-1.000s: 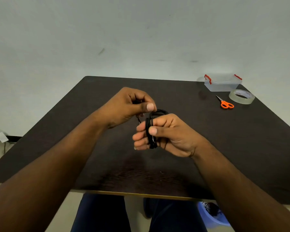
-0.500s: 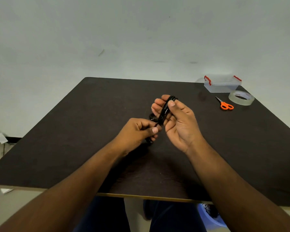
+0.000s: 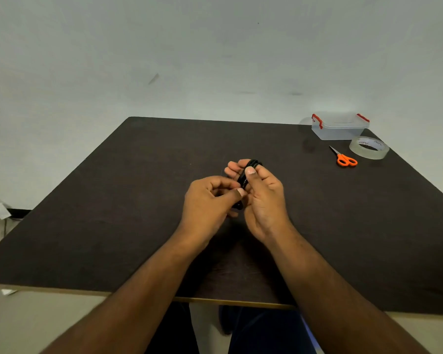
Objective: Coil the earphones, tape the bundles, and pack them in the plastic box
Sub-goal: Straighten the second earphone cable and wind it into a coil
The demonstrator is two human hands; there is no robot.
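Note:
A coil of black earphones (image 3: pixel 243 178) is wound around the fingers of my right hand (image 3: pixel 262 198), with the thumb pressed on top of it. My left hand (image 3: pixel 210 200) pinches the lower part of the same coil between thumb and forefinger, and most of the cable is hidden between the two hands. Both hands hover above the middle of the dark table (image 3: pixel 113 213). The clear plastic box (image 3: pixel 339 126) with red clips stands closed at the far right corner. A roll of clear tape (image 3: pixel 368 147) lies just in front of it.
Orange-handled scissors (image 3: pixel 344 157) lie left of the tape roll. The table's near edge (image 3: pixel 228 300) runs just above my knees, and a pale wall stands behind the table. A scrap of paper lies on the floor at left.
My right hand rose and turned upright with the coil, and my left hand dropped from above the coil to pinch its lower part. In the last half second both hands barely moved.

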